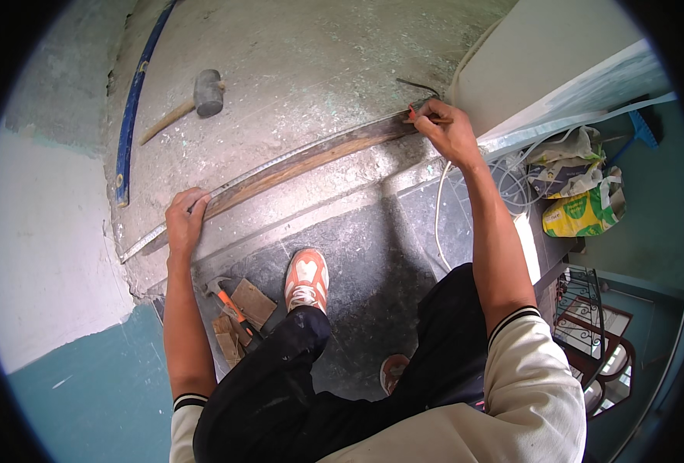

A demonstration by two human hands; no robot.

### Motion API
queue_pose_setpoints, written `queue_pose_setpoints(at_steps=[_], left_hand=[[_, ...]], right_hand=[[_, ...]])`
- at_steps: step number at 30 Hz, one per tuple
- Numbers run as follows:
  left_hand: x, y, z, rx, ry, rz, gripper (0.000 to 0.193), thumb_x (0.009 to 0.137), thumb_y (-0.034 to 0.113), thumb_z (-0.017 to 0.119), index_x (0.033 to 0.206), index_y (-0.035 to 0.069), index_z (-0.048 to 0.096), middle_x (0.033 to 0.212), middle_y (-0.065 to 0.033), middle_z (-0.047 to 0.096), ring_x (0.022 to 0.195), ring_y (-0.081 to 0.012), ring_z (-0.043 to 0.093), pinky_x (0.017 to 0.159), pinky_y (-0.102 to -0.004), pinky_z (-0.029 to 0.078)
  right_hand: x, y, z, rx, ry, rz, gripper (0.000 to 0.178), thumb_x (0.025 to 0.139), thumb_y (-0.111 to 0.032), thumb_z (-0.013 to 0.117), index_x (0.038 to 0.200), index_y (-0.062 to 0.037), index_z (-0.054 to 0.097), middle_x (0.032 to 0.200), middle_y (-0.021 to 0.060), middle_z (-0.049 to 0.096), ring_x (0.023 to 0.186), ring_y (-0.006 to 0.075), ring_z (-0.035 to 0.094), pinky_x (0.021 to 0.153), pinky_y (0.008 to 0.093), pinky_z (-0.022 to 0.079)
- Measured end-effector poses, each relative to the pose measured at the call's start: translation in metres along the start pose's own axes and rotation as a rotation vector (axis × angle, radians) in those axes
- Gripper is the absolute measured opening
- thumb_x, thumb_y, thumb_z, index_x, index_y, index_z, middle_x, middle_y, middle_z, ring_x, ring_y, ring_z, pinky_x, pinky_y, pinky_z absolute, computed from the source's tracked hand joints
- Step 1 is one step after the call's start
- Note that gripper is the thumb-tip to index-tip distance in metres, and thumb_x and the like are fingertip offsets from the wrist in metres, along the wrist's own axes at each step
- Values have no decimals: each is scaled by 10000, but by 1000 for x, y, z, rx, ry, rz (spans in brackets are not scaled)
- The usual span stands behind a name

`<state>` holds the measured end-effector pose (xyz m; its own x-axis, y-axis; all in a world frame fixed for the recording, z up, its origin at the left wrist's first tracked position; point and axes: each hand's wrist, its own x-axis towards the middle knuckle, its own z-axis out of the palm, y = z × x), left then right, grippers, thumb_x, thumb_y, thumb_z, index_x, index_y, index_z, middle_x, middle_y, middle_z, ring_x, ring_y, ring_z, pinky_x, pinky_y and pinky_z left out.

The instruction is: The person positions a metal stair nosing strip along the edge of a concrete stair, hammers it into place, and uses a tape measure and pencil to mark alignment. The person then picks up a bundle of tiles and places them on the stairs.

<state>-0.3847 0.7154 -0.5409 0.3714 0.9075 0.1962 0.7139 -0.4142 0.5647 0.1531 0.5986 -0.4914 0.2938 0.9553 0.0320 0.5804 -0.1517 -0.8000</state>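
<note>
A long wooden strip [303,163] lies slantwise across the rough concrete floor, close to the step edge. Along its far side runs a pale tape measure blade [261,162], reaching the wall side at left. My left hand [185,220] is closed over the blade and strip near their left end, thumb on top. At the strip's right end my right hand [446,135] pinches a brown pencil [440,120]. Just beyond those fingers sits a small dark and red object [415,108], mostly hidden, perhaps the tape's case.
A rubber mallet [208,94] and a blue spirit level [132,123] lie on the raised concrete. Below the step are a claw hammer [232,307] and wood offcuts [254,302]. A white cable [439,208] loops by bags [581,210] at right; a wall corner [558,62] rises there.
</note>
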Motion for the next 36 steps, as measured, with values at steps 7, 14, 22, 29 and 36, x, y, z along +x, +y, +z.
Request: queue_pose_setpoints(at_steps=[7,14,22,29,36], left_hand=[[1,-1,2,6,6,36,199,942,162,748,1054,5,800,1109,-173,773,1077,-324,718,981,-383,530],[-1,0,3,-1,0,2,199,944,163,747,1056,7,799,1112,-175,772,1084,-327,717,986,-387,530],[0,-3,-1,-12,6,2,200,943,164,744,1057,9,799,1117,-173,771,1085,-328,714,989,-385,527],[10,-22,11,49,-22,125,214,984,160,700,1084,-13,777,1120,-197,761,1071,-348,713,1000,-412,528],[4,-67,16,88,-77,107,292,1042,181,670,1193,-60,738,1184,-188,750,1113,-320,700,1032,-388,509]], right_hand=[[1,9,-1,48,26,4,226,921,-187,678,979,30,704,974,113,765,928,196,721,899,339,565],[-1,6,-1,49,28,-24,234,919,-198,673,960,32,696,937,102,747,878,179,693,836,340,558],[2,16,7,147,69,-19,265,936,-253,622,840,-6,622,773,34,646,726,139,552,707,326,465],[-22,9,-10,425,165,-78,463,1080,-356,481,1021,0,770,896,115,770,834,201,714,829,338,566],[-16,-19,-2,-154,213,-204,329,988,-338,698,992,-10,678,893,235,700,927,461,682,808,522,521]])
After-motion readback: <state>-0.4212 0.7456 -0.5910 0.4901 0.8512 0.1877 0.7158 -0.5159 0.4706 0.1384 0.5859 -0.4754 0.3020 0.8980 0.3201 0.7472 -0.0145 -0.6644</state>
